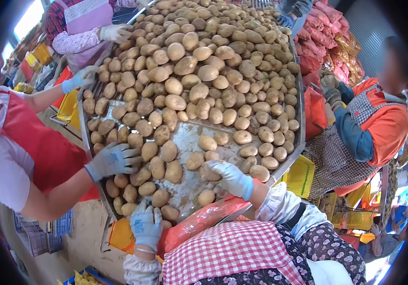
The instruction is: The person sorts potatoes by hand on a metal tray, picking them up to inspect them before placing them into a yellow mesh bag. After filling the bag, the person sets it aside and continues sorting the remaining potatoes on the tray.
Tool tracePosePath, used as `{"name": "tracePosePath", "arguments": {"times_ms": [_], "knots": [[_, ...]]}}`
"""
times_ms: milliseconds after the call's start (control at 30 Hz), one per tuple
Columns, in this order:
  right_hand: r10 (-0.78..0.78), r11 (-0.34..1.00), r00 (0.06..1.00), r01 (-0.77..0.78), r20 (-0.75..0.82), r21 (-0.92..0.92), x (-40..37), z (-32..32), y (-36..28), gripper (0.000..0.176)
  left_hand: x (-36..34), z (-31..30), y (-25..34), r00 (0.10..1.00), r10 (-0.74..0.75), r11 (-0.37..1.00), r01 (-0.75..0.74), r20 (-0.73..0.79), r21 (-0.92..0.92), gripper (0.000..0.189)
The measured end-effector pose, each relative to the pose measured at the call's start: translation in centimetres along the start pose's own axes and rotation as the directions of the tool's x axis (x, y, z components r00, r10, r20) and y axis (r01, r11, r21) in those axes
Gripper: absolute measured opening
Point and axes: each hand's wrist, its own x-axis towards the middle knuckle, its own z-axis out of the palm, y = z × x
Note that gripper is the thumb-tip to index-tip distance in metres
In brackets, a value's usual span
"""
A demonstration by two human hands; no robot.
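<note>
You're in a produce-packing workplace: potatoes (208, 73) heaped on a metal bench (184, 138), gloved workers (379, 118) around it, sacks (320, 29) piled behind.

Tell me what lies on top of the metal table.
Potatoes cover most of the metal table, heaped toward the far side, with a bare patch showing nearer. The surface beneath the heaped potatoes cannot be seen.
</note>
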Motion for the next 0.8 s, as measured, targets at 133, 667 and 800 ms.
{"name": "tracePosePath", "arguments": {"times_ms": [133, 667, 800], "knots": [[-0.546, 0.627, 0.837, 0.394, -0.019, -0.672, 1.5, 1.2, 3.4, 0.044, 1.5, -0.1, 5.6, 0.868, 0.285, 0.943, -0.33, -0.408, -0.043, 0.054], [-0.72, 0.005, 0.693, 0.048, 0.03, -0.999, -9.6, -15.5, 1.0, 0.075, 8.7, 4.2, 15.3, 0.87, 0.477, 0.877, -0.48, -0.12, 0.004, 0.086], [-0.691, -0.138, 0.721, -0.052, 0.059, -0.989, -5.8, -15.8, -0.3, 0.074, 10.9, 4.7, 13.1, 0.858, 0.506, 0.851, -0.478, -0.093, 0.218, 0.086]]}}
